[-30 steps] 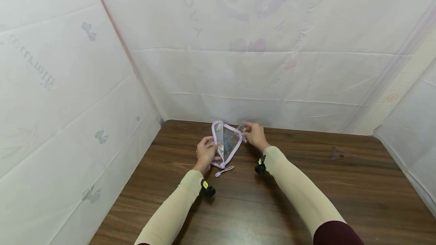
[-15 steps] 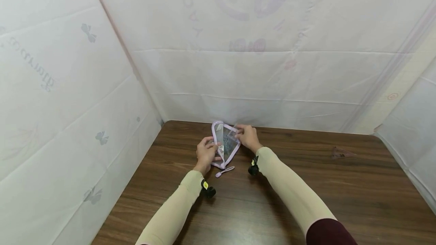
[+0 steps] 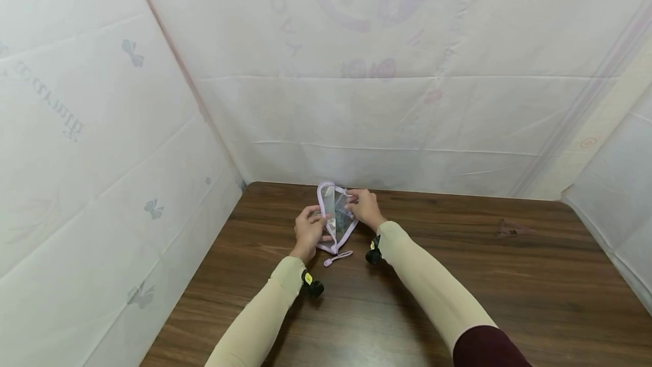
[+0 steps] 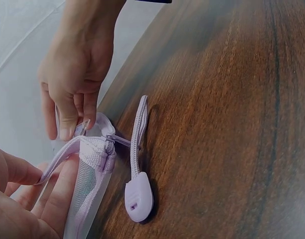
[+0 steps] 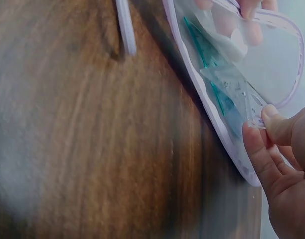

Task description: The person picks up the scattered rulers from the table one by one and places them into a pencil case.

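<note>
A see-through zip pouch (image 3: 329, 194) with lilac edging stands unzipped near the table's back edge. My left hand (image 3: 308, 230) pinches one lilac edge of its mouth between thumb and fingers, holding it apart. My right hand (image 3: 365, 207) is at the opposite side, pinching a clear set square (image 5: 231, 84) by one end. The set square's far end reaches into the pouch's mouth. Inside the pouch lies a teal-edged flat piece (image 5: 198, 44), partly covered by the clear one. From the zip slider (image 4: 109, 143) end, a lilac pull strap (image 4: 139, 201) lies on the wood.
The dark wood table (image 3: 417, 310) carries another transparent set square (image 3: 513, 230), tinted pinkish, off to the right. White printed sheets (image 3: 356, 123) hang as walls behind the table and at both sides, close to the back edge.
My right hand has moved left and slightly down, bringing the clear set square over into the pouch's mouth. My left hand keeps its hold on the pouch edge, almost still.
</note>
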A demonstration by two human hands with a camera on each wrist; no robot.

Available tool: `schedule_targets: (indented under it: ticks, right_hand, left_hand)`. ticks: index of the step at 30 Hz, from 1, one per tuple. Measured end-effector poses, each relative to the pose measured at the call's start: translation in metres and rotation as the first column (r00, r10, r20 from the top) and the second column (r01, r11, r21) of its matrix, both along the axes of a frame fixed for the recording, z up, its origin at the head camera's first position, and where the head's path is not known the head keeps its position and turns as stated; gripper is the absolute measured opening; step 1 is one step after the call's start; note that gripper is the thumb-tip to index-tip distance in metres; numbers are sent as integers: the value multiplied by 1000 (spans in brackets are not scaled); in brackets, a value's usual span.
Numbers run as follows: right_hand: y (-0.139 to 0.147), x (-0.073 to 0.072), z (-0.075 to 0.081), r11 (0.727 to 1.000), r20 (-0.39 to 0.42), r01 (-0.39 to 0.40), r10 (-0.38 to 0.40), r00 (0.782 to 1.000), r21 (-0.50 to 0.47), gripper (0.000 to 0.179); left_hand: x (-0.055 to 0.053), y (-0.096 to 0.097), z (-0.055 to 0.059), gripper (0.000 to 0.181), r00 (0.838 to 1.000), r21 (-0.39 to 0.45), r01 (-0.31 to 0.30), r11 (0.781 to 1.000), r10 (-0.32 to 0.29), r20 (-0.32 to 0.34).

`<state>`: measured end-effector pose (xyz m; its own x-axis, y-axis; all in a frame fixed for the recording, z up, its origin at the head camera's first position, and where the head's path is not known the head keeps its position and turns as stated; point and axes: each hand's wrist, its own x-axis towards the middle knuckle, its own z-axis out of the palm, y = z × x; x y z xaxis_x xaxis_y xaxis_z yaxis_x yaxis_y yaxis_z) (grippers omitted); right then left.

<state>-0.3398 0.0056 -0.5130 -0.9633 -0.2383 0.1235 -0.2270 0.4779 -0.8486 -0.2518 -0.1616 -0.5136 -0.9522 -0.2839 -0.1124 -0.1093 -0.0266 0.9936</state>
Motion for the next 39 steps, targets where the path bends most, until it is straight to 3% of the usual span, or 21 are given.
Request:
schedule_targets:
  ticks: [28,39]
  right_hand:
    - [-10,5,-3,1000,79,-8,8,997,5,45]
    - [-9,4,-3,998,65,-23,20,998,56,48]
  left_hand:
    - [0,-1,-3,33,1000,-10,-1,1000,1,15]
    - [-1,-1,-1,33,1000,-9,1,1000,-1,9]
